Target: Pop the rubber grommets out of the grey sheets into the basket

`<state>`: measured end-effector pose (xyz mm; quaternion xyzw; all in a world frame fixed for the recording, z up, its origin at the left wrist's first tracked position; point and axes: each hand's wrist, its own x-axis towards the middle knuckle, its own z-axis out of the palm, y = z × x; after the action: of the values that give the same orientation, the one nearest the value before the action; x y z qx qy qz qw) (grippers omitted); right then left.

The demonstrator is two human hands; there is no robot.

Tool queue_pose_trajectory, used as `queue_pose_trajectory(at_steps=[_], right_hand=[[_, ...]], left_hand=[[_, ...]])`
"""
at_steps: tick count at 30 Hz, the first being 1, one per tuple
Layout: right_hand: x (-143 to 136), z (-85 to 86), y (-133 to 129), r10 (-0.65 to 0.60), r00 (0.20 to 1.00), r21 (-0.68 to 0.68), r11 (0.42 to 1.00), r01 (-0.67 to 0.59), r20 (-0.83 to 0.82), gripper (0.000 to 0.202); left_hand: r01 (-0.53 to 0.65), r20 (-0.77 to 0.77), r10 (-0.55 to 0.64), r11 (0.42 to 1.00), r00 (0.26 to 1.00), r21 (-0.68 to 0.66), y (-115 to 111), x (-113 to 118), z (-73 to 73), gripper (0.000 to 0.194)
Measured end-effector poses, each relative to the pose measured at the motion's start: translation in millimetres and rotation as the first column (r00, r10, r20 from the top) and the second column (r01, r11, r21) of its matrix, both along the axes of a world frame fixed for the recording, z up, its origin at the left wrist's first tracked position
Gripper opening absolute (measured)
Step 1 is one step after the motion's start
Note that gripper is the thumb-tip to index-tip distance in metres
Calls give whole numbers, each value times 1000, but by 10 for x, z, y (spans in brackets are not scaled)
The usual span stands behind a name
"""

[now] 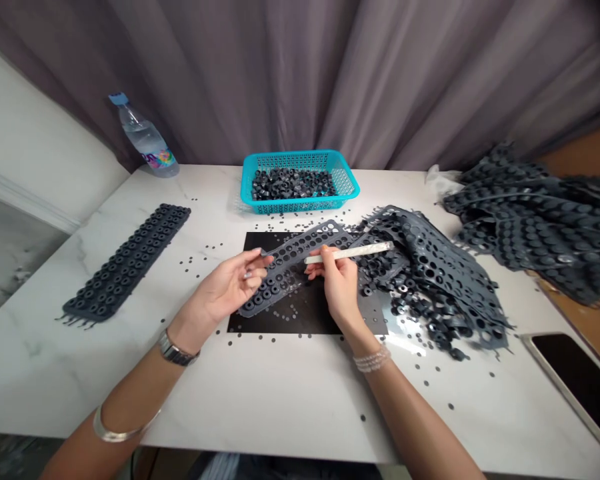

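My right hand (339, 283) is closed around a white pen-like stick (365, 251), its left end over a dark grey rubber sheet (300, 257). Rows of round holes run along much of this sheet, and ring-shaped pieces still sit in its near left end. With curled fingers, my left hand (235, 283) pinches the sheet's left edge. Beneath the sheet lies a black mat (310, 317) sprinkled with small dark discs. Just right of my right hand, loose black rubber rings (430, 317) are heaped beside and under punched-out sheets (445, 267).
A turquoise basket (300, 208) of black rings stands at the back. On the left lie another ring-studded sheet (130, 260) and, behind it, a water bottle (147, 140). More sheets (540, 220) are piled at the right, with a phone (575, 380) near the front edge.
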<state>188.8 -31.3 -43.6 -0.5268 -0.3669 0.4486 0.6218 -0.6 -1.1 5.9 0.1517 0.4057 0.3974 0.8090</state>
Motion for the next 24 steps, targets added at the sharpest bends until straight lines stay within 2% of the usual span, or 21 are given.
queue_pose_trajectory(at_steps=[2,3,5,6,8,9,11,12,13,14,15,17,19,21,24], right_hand=[[-3,4,7,12,999,-10,1000,-13,-52,35],[-4,5,11,14,997,-13,1000,-15,-75,35],[0,7,15,12,994,-17,1000,-14,-112,35],[7,8,17,12,992,-17,1000,-14,-125,35],[32,10,21,11,991,-14,1000,-13,-137,35],[50,11,22,10,991,-12,1000,-12,-135,35],[91,8,20,6,994,-12,1000,-7,-108,35],[109,6,15,-1,997,-12,1000,0,-72,36],[124,3,7,-8,1000,-10,1000,8,-11,36],[133,-1,-4,-11,997,-5,1000,11,77,37],[134,-5,-18,-8,983,2,1000,8,184,37],[113,-15,-48,26,916,20,999,-38,399,38],[71,-27,-69,80,838,42,992,-122,540,36],[29,-40,-70,104,796,80,979,-189,597,33],[7,-61,-22,94,792,124,970,-209,603,30]], left_hand=[[8,-121,13,986,993,165,270,94,98,11],[24,-187,28,961,982,275,444,168,162,9],[86,-326,85,875,942,477,814,344,299,5],[117,-394,132,829,909,546,979,432,360,12],[253,-582,221,741,783,622,1201,572,442,35],[317,-649,300,683,699,658,1244,614,456,41],[416,-685,481,554,548,722,1197,636,426,34],[436,-669,540,508,510,743,1122,619,389,23],[443,-662,552,492,508,750,1027,589,348,14],[434,-666,517,507,538,745,922,551,309,10],[417,-673,438,547,596,726,816,510,280,12],[380,-630,208,644,748,664,628,435,270,16],[346,-492,3,707,870,617,481,386,337,17],[308,-338,-111,728,935,612,355,367,469,18],[263,-188,-185,713,965,650,153,366,707,19]])
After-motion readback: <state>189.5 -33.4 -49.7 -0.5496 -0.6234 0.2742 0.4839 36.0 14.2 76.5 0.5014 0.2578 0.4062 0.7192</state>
